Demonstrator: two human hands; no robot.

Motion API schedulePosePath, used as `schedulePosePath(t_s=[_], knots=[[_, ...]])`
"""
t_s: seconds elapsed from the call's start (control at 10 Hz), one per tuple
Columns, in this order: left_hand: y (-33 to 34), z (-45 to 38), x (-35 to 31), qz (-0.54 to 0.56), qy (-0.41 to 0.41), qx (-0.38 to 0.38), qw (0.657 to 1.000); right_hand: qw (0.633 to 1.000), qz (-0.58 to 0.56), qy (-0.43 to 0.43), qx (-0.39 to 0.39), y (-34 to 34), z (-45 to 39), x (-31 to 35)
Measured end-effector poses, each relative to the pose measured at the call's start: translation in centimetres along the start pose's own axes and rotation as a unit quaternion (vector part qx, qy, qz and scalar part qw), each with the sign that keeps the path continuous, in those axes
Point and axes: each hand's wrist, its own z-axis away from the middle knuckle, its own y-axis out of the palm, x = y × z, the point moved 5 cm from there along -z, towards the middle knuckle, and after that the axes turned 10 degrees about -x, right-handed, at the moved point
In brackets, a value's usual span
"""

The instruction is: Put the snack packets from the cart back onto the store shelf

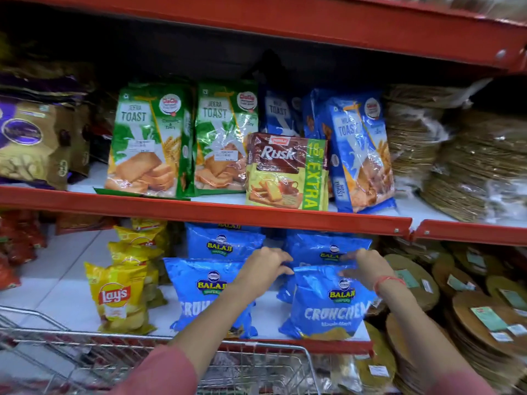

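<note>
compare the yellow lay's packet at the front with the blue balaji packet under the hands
The yellow Lay's packet stands untouched at the shelf's left; the blue Balaji Crunchex packet sits right, with the left hand and right hand at its top edge. Both are glossy pillow bags, upright at the shelf front.

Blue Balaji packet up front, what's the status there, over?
Left hand and right hand both grip the front blue Balaji packet by its top edge. Packet standing on lower shelf. Nothing blocking it.
</note>
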Motion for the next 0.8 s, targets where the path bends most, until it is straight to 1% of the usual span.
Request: schedulePosePath(t_s=[0.1,0.2,0.3,0.4,0.6,0.7,0.8], knots=[[2.5,-1.3,-1.0,-0.057,0.001,0.044,0.997,1.0,-0.022,0.005,-0.013,0.2,-0.1,-1.6],[3.0,-2.1,-0.7,-0.07,-0.027,0.042,0.996,0.998,-0.053,0.007,-0.034,0.5,-0.3,-1.7],[2.6,-2.5,0.0,-0.085,-0.043,0.017,0.995,0.996,-0.072,0.003,-0.059,0.7,-0.5,-1.2],[2.5,-2.7,0.1,-0.126,-0.034,0.028,0.991,0.996,-0.052,-0.004,-0.079,0.7,-0.5,-0.6],[1.0,-2.1,-0.9,-0.157,-0.021,0.051,0.986,0.996,-0.043,-0.022,-0.074,0.0,-0.1,0.3],[-2.4,-1.0,-1.7,-0.131,0.0,-0.008,0.991,0.989,-0.06,-0.066,-0.12,-2.9,0.8,1.6],[-8.3,0.7,-2.9,-0.084,0.063,-0.228,0.968,0.95,-0.168,-0.127,-0.232,-9.1,3.2,3.3]])
